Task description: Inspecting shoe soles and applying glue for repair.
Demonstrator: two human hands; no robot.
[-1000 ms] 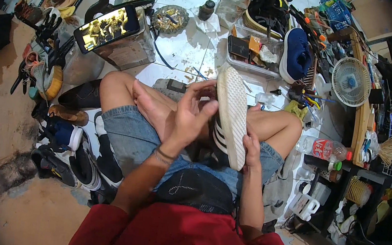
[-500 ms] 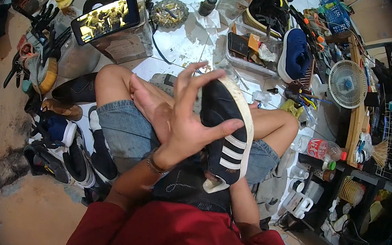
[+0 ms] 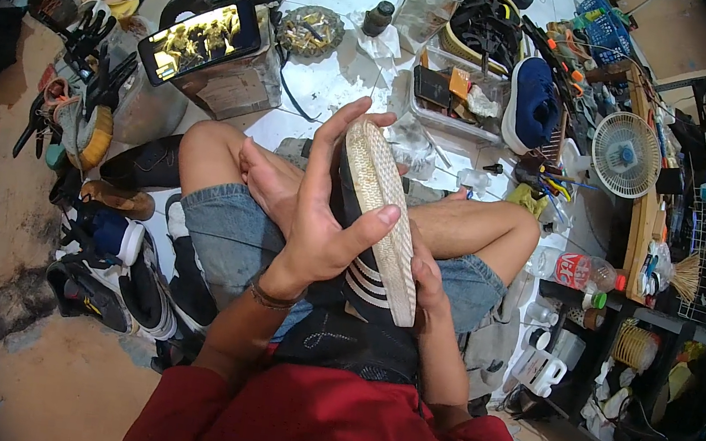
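Observation:
A black sneaker with white stripes and a pale, worn textured sole (image 3: 385,216) is held over my lap, tilted so that the sole's edge and part of its underside face up. My left hand (image 3: 329,231) grips it from the left, thumb pressed on the sole and fingers around the toe end. At the heel end, my right hand (image 3: 428,286) holds the shoe from the right, its thumb beside the sole and its other fingers mostly hidden. A black cloth or bag (image 3: 350,345) lies across my lap beneath the shoe.
Ahead on the tiled floor are a phone (image 3: 201,40) propped on a box, an ashtray (image 3: 310,30), a dark bottle (image 3: 378,17) and a clear plastic bin (image 3: 463,126). A blue shoe (image 3: 530,106) and fan (image 3: 626,152) are at right; several shoes (image 3: 149,292) lie left.
The sneaker has turned from showing its striped side to showing its sole. My left thumb now rests on the sole, and my right hand has come into sight at the heel.

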